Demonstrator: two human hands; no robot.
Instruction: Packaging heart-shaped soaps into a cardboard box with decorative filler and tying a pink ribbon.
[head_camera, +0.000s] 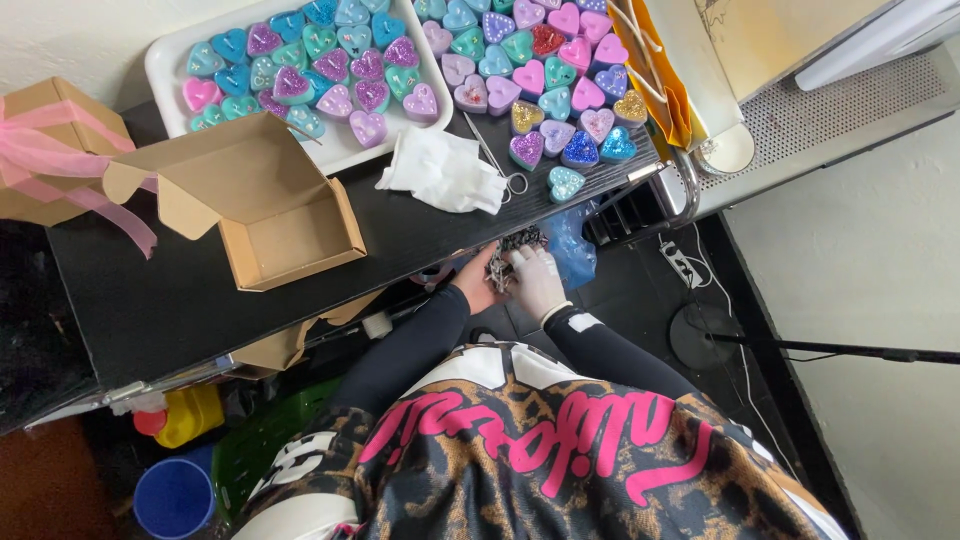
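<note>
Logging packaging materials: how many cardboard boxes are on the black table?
2: an open empty box near the table's middle, and a closed box tied with pink ribbon at the left edge. Others may sit out of frame.

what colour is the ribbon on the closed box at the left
Pink ribbon on the brown cardboard box, seen in the head view.

An open cardboard box (283, 213), heart-shaped candles (345, 70), a white glove (441, 170) and, apparently, scissors (498, 160) lie on the black table (170, 300).

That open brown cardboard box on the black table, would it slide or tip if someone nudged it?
The open cardboard box looks empty and thin-walled, so it is probably light and would slide easily on the smooth black table. Its raised lid flaps likely flex, and might tip it backward.
</note>
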